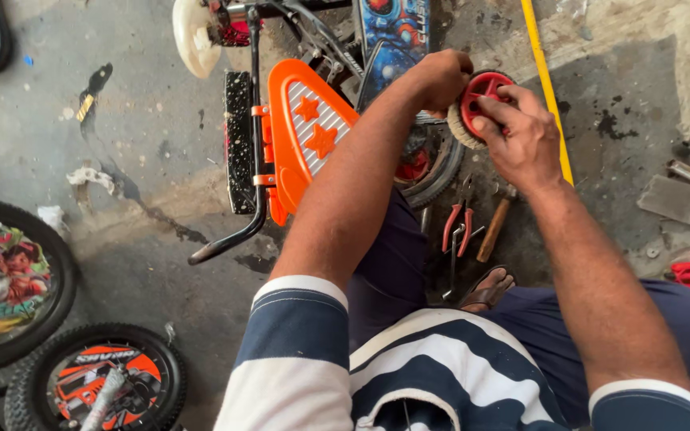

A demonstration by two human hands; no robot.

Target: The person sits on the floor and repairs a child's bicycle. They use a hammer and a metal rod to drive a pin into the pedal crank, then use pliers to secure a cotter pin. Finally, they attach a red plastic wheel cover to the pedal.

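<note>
The small training wheel (479, 108) has a glossy red plastic hub and a pale ribbed rubber tyre. The orange chain guard (307, 136) is smooth, shiny plastic. The pliers (457, 227) show dull metal with red plastic grips, beside a wooden hammer handle (493, 231). The concrete floor (145, 191) is rough, matt, oil-stained.

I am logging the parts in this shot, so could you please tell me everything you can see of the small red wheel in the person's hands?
The small red wheel has a red, plastic-looking spoked hub and a pale ribbed tyre. It is held beside the rear wheel of the upturned child's bicycle. The left hand closes over its upper left side, and the right hand grips its right, fingers across the hub. Much of it is hidden.
</note>
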